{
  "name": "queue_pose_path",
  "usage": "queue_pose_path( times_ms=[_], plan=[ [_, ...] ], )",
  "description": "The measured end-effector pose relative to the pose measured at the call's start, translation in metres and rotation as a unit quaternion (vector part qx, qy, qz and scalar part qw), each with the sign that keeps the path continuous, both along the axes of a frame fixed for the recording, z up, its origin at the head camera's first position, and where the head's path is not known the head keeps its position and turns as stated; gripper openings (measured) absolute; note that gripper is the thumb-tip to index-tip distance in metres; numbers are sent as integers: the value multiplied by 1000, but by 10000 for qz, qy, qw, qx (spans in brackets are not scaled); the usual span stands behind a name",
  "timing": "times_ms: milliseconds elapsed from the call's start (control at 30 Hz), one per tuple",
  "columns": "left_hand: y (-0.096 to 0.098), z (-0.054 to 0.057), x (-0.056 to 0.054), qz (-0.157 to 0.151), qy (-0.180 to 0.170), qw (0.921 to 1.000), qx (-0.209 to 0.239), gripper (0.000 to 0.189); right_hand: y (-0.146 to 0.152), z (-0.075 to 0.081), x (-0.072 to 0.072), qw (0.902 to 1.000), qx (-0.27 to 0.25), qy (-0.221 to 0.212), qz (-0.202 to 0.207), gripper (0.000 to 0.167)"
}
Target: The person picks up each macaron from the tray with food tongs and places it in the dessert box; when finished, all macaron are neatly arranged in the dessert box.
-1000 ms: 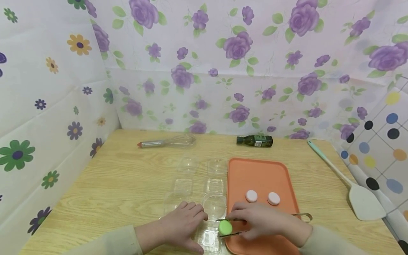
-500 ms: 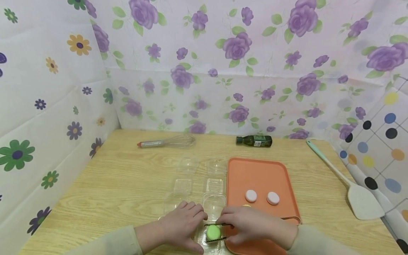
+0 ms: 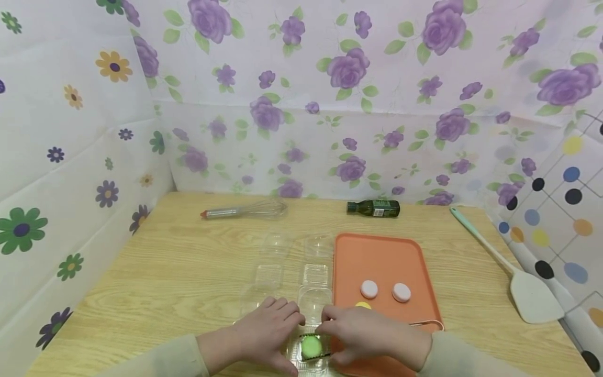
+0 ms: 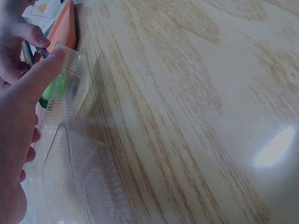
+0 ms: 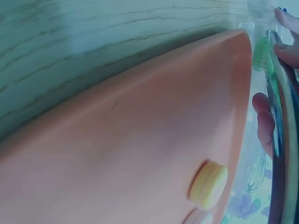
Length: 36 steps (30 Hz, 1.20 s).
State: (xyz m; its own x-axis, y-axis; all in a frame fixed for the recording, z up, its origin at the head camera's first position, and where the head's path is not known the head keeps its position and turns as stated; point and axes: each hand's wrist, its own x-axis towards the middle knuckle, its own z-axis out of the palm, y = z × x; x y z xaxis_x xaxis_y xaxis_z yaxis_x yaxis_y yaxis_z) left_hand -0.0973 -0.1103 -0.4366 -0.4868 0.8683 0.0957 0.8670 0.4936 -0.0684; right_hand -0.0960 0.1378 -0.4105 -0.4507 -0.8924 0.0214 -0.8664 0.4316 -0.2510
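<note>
Gripping metal tongs (image 5: 279,182), the right hand (image 3: 363,332) is over the near left part of an orange tray (image 3: 377,256). The dark tips flank a green macaron (image 3: 311,347) inside a clear container (image 3: 308,369), just left of that hand. Farther left, the left hand (image 3: 266,335) has its fingers loosely spread, the thumb at the container's rim. Beyond, one yellow macaron (image 3: 363,305) and two pink macarons (image 3: 369,289) lie on the tray. Farthest, a dark green bottle (image 3: 377,208) lies sideways, its label too small to read.
</note>
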Motion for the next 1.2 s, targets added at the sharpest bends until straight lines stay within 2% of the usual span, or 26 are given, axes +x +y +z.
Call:
queue_pose_path(
  times_ms=[500, 600, 733, 833, 933, 1067, 1200],
  plan=[
    [0, 1, -1, -50, 19, 10000, 6, 79, 0, 0, -1, 10000, 57, -6, -33, 39],
    [0, 3, -1, 10, -196, 9998, 31, 81, 5, 1, -1, 9997, -178, -142, -15, 40],
    [1, 8, -6, 191, -533, 9983, 116, 84, 18, 2, -1, 9966, -502, -641, -106, 42],
    [2, 14, -14, 403, -707, 9966, 137, 86, 31, 5, -1, 9915, -626, -1112, -257, 43],
    [4, 21, -26, 660, -924, 9934, 141, 87, 42, 7, -3, 9892, -671, -1236, -419, 42],
    [8, 26, -45, 951, -1201, 9880, 202, 87, 59, 9, -5, 9908, -647, -992, -660, 41],
    [10, 29, -66, 1160, -1287, 9846, 236, 85, 75, 10, -9, 9910, -674, -771, -866, 40]
  ],
)
